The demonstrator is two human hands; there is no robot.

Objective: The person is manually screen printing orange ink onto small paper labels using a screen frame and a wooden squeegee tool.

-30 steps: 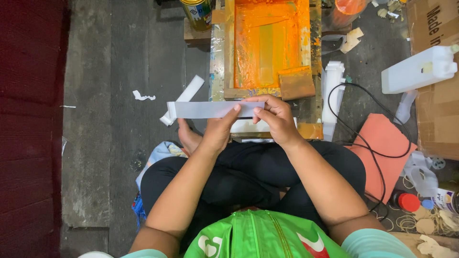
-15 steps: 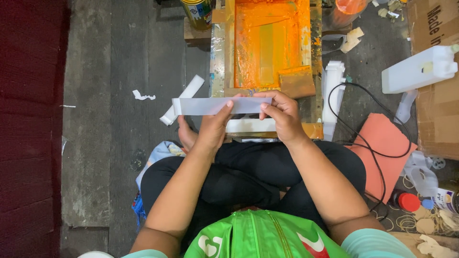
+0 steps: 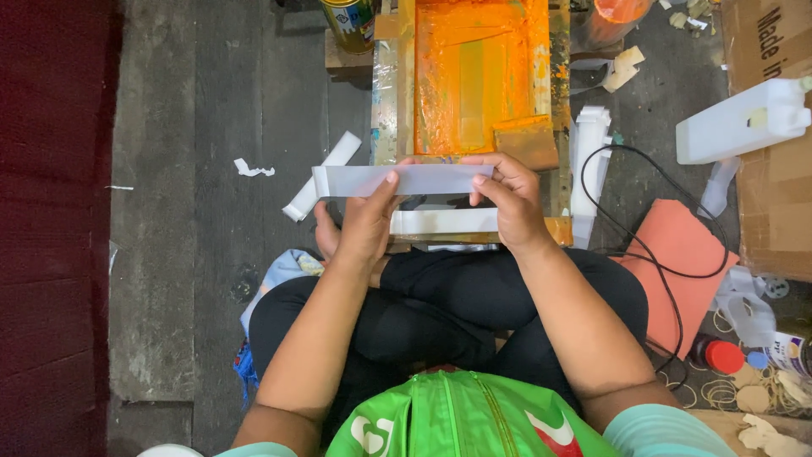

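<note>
At the bottom of the frame a green bag [image 3: 461, 419] lies in the lap of a person sitting cross-legged in black trousers on the floor [image 3: 203, 101]. Just above the knees, at centre frame, both hands hold a long white strip [image 3: 402, 179] level: the left hand [image 3: 364, 224] pinches its lower edge with the thumb on top, left of the middle, and the right hand [image 3: 507, 199] grips its right end with curled fingers. A bare foot shows just left of the left hand. Under the strip a second white strip [image 3: 440, 222] lies along the near edge of a wooden frame [image 3: 397, 93] whose screen [image 3: 478, 72] is thick with orange ink; a brown card [image 3: 524, 144] rests in the screen's lower right corner. At the top edge a tin can [image 3: 348, 19] stands left of the frame and an orange-smeared tub [image 3: 613, 17] to its right; what they contain cannot be told. A white jug [image 3: 740, 123] lies on its side at the upper right, against a cardboard box [image 3: 774, 169]. A black cable [image 3: 626, 203] loops over a salmon pad [image 3: 677, 254] at the right, with a red-capped bottle [image 3: 719, 355] near the lower right corner. The floor is dark grey planks with paper scraps [image 3: 252, 169]; a dark red carpet [image 3: 51, 220] fills the left edge.
</note>
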